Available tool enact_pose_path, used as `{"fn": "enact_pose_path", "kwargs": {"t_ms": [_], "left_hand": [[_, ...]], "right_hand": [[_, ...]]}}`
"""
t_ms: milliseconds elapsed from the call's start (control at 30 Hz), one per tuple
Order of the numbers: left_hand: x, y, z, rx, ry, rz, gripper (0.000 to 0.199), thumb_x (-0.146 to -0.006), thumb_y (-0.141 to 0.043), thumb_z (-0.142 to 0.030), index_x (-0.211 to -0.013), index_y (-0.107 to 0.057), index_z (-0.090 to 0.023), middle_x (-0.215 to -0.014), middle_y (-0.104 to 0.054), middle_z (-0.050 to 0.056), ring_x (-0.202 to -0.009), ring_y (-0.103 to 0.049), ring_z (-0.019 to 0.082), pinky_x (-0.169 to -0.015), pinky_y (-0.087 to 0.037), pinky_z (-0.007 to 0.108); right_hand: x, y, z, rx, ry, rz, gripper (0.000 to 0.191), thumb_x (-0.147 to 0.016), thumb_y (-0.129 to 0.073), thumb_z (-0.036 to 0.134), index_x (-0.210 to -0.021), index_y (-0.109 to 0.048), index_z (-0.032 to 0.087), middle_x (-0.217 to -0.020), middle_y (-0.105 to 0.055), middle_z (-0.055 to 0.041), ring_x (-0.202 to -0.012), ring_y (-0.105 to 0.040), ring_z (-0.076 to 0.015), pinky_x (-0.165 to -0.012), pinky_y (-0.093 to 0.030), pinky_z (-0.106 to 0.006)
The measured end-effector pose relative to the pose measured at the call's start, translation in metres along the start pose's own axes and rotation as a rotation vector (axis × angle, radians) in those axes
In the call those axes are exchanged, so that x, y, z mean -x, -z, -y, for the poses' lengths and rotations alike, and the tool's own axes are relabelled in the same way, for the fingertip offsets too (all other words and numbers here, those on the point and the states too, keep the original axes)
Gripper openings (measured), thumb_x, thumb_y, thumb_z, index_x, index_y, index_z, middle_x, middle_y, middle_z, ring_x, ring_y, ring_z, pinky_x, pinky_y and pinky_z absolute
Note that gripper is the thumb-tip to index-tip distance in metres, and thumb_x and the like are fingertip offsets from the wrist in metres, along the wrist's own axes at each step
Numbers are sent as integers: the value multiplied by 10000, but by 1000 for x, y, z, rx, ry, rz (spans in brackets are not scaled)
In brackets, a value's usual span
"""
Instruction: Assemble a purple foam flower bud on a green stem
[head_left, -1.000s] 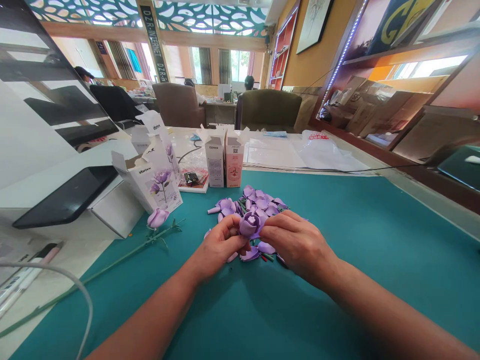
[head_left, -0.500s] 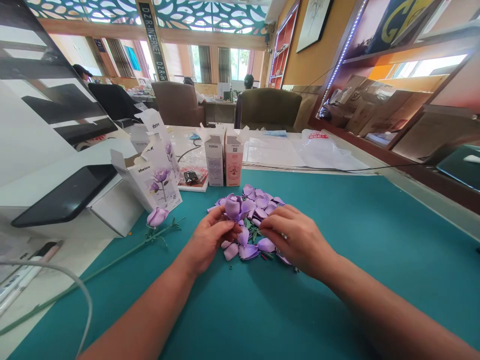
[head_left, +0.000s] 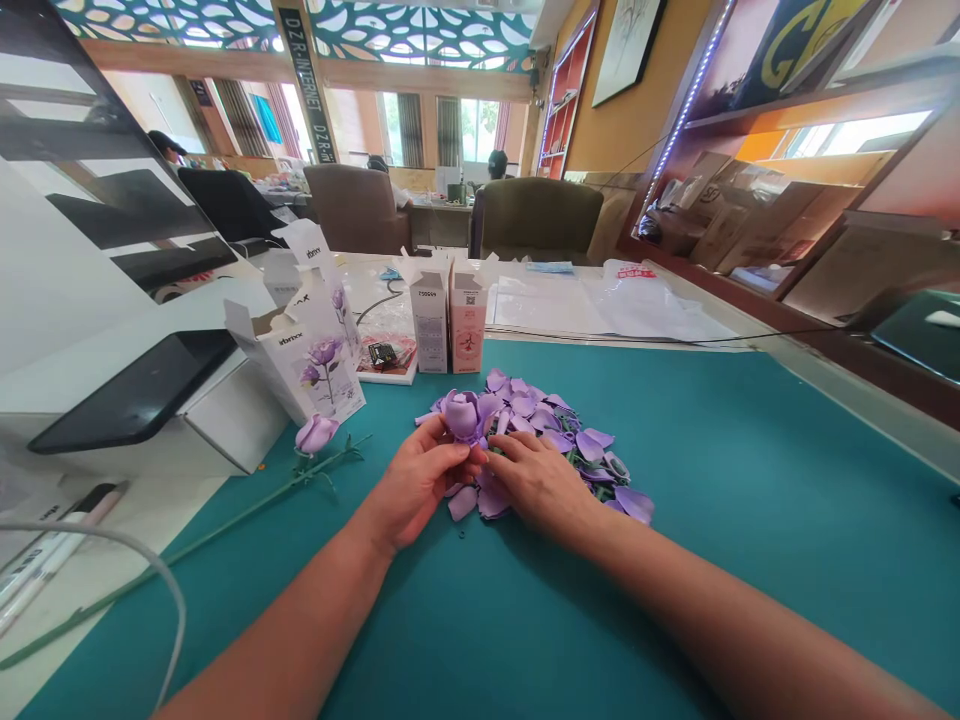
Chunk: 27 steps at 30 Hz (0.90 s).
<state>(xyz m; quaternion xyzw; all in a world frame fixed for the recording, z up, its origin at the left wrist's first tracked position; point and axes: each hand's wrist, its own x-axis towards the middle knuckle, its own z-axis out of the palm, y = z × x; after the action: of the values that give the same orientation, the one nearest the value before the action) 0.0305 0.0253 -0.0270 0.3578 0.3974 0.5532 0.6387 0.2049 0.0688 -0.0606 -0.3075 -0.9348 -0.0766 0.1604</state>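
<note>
My left hand [head_left: 424, 482] is shut around the base of a lilac foam rose bud [head_left: 463, 416], which it holds just above the near edge of a heap of loose lilac petals [head_left: 559, 430]. Green leaf pieces show among the petals. My right hand [head_left: 538, 482] lies on the heap, its fingertips close beside the left hand and just below the bud. It holds nothing that I can see. To the left, a finished lilac flower [head_left: 316, 434] lies on a long green stem [head_left: 225, 530].
A teal mat [head_left: 750, 510] covers the table. Behind it stand a white box [head_left: 430, 325], a pink box [head_left: 468, 325] and an opened flower-printed carton [head_left: 315, 360]. Plastic sheets [head_left: 600, 305] lie further back, and a grey cable [head_left: 97, 540] curves at the left.
My right hand has moved left and closer to the bud. The petal heap now spreads further right. The bud in my left hand has stayed in nearly the same place.
</note>
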Motion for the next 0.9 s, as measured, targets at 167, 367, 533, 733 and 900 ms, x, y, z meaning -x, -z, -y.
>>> {"fn": "enact_pose_path", "kwargs": {"t_ms": [167, 367, 533, 733, 900], "left_hand": [[1, -1, 1, -11, 12, 8, 213, -699, -712, -175, -904, -654, -184, -705, -688, 1, -663, -596, 114, -666, -471, 245], [3, -2, -1, 11, 2, 59, 154, -726, -701, -219, -870, -658, -184, -717, -699, 9, -664, -611, 120, -675, -482, 248], [3, 0, -1, 7, 8, 60, 147, -746, -693, -232, -882, -661, -186, -719, -706, 14, -653, -616, 125, -673, -485, 252], [2, 0, -1, -13, 21, 20, 145, -742, -705, -245, -867, -648, -198, -723, -716, 18, -650, -624, 127, -667, -485, 253], [1, 0, -2, -53, 29, -26, 197, -719, -719, -262, -885, -634, -202, -712, -718, 23, -643, -629, 131, -663, -481, 253]], "right_hand": [[-5, -7, 3, -25, -33, 28, 78, -923, -583, 226, -950, -638, 180, -948, -676, -80, -892, -566, -232, -747, -432, -352], [-3, -9, -1, -164, 4, -86, 106, -842, -613, 105, -921, -578, 167, -840, -624, -60, -772, -523, -203, -696, -414, -317], [-1, 0, -5, -314, -3, -64, 111, -889, -565, 119, -797, -583, 178, -739, -600, -27, -694, -533, -162, -633, -394, -270], [7, 25, -13, -474, -104, -96, 150, -817, -556, 60, -890, -600, 183, -801, -654, -26, -719, -595, -154, -630, -435, -255], [8, 50, -17, -495, -30, -279, 103, -878, -582, 157, -862, -674, 200, -1001, -648, -76, -894, -619, -177, -756, -504, -303]]}}
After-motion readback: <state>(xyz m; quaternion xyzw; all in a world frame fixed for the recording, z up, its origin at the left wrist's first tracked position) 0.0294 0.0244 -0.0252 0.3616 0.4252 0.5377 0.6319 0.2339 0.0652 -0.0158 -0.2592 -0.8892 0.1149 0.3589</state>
